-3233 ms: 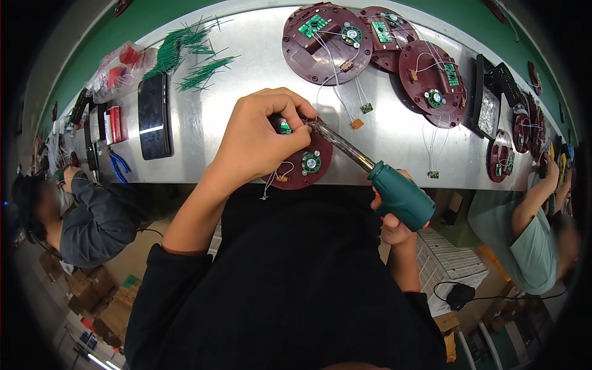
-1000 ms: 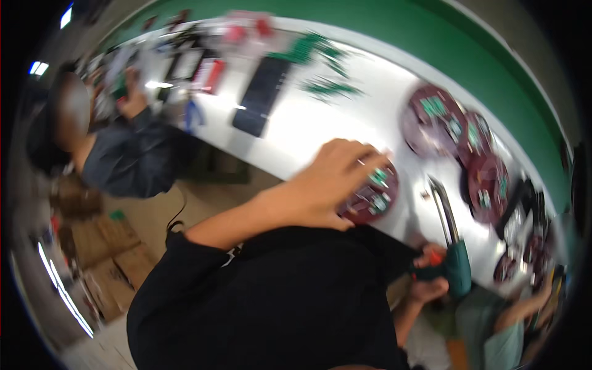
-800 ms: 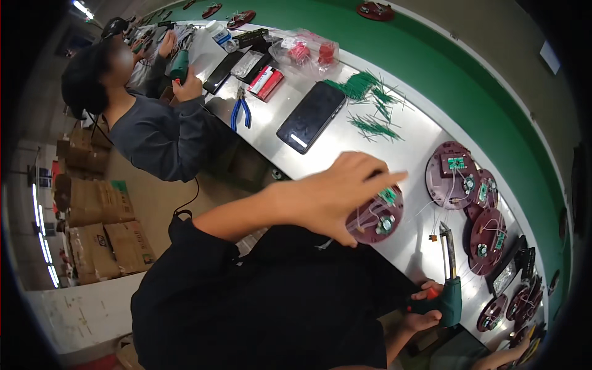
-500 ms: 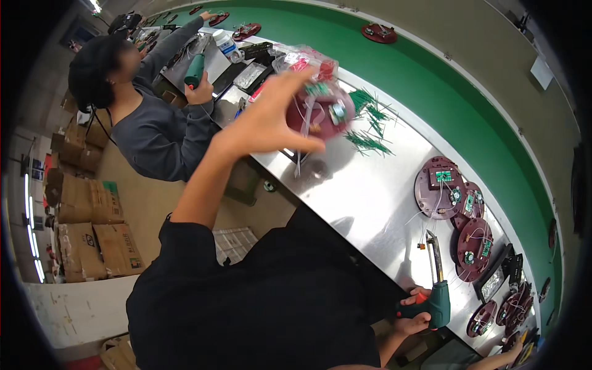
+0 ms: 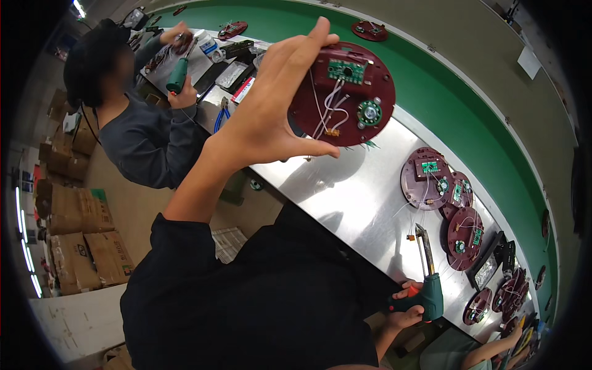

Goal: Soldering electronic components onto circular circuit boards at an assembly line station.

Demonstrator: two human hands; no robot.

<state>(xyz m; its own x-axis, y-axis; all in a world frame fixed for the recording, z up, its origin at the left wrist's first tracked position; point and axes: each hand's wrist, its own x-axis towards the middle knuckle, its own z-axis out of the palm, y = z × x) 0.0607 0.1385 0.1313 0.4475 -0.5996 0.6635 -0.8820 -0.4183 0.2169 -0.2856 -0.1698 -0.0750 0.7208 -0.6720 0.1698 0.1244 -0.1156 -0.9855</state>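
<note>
My left hand (image 5: 262, 108) is raised over the bench, thumb and fingers wrapped round the left edge of a round maroon plastic cover (image 5: 354, 92). Its inner side faces me, with a green circuit board (image 5: 346, 71), a small round green-rimmed part (image 5: 370, 113) and loose white wires. Low at the right, my right hand (image 5: 404, 313) grips the handle of a dark green soldering gun (image 5: 435, 297). The gun's metal tip points up and away, beside a small orange-brown connector (image 5: 411, 237) on wires. No contact shows between the tip and the held cover.
More maroon covers (image 5: 425, 191) lie overlapping on the metal bench (image 5: 364, 213) to the right. A green conveyor belt (image 5: 456, 111) runs behind, carrying covers. Blue-handled pliers (image 5: 222, 115) lie left, near a co-worker (image 5: 145, 135) holding another soldering gun (image 5: 177, 77). Another person's arm (image 5: 493, 350) shows lower right.
My left hand has brought the cover up and closer, turning its inner side toward me. The co-worker's far hand has drawn back from the belt. My right hand stays about where it was.
</note>
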